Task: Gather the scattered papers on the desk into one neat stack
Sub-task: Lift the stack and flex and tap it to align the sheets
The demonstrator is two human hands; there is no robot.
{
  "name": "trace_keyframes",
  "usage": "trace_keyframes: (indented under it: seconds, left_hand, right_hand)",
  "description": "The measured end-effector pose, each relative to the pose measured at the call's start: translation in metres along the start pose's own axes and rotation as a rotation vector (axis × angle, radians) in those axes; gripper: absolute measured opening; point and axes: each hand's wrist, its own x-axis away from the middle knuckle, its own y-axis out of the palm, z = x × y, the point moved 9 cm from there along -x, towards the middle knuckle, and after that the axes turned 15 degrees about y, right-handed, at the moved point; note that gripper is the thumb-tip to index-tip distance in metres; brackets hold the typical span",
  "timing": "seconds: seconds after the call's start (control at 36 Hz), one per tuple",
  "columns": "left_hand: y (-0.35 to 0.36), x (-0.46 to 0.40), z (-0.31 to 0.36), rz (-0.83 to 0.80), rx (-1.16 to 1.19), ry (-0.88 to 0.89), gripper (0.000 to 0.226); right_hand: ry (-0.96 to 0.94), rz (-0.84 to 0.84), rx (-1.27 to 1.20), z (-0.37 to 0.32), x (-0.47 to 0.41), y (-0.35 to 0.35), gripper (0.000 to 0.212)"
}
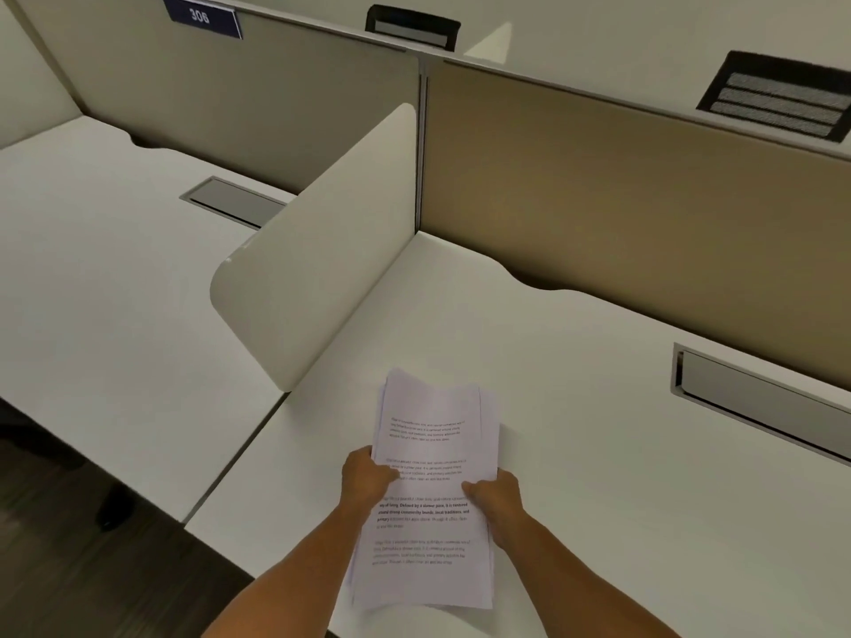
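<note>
Both hands grip one stack of printed papers [430,490] over the near part of the white desk [598,453].

Left hand [366,476]: closed on the stack's left long edge, about mid-length. Thumb lies on the top sheet; the other fingers are hidden beneath the paper. Grip is a pinch, thumb pressed down against the sheets.

Right hand [499,499]: closed on the right long edge, a little nearer the person than the left hand. Thumb again on top of the page, fingers curled under and out of sight. Same pinching hold.

Stack: several sheets, edges not flush. The far ends fan out slightly, with corners of lower sheets showing past the top one. The top sheet carries four short blocks of text, one partly in bold. Whether the stack rests on the desk or is lifted just clear of it cannot be told; its near end reaches the desk's front edge.

Relative to the stack: a rounded white divider panel [317,250] stands upright on the far left, separating this desk from the neighbouring one. A tan partition wall [644,214] runs behind the desk. A recessed metal cable tray [755,398] is set into the desk surface to the far right, well apart; its contents are not visible. No loose papers show elsewhere on the desk.
</note>
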Motion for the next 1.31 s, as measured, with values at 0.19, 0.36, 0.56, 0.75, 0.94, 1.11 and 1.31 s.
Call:
trace_keyframes:
  seconds: [0.19,0.36,0.56,0.75,0.94,1.11,1.31]
  left_hand:
    - [0.013,0.007,-0.005,-0.064,0.075,-0.009,0.038]
    - [0.02,0.008,-0.002,-0.045,0.192,-0.008,0.054]
    - [0.035,0.003,0.026,-0.212,0.387,0.033,0.043]
    - [0.042,0.016,0.084,-0.42,0.425,0.199,0.047]
    - [0.062,0.05,0.137,-0.45,0.324,0.344,0.048]
    - [0.103,0.091,0.167,-0.409,0.298,0.417,0.047]
    - [0.165,0.131,0.185,-0.334,0.272,0.451,0.043]
  right_hand:
    - [-0.011,-0.037,-0.004,0.009,0.0,-0.004,0.04]
    - [-0.015,-0.084,-0.03,0.011,0.001,-0.019,0.044]
    - [-0.051,-0.139,-0.099,-0.008,0.012,-0.05,0.04]
    - [-0.162,-0.332,-0.142,-0.032,0.042,-0.081,0.06]
    - [-0.31,-0.361,-0.123,-0.042,0.076,-0.122,0.06]
    - [-0.48,-0.335,-0.146,-0.039,0.108,-0.184,0.055]
    - [-0.573,-0.201,-0.141,-0.017,0.124,-0.265,0.043]
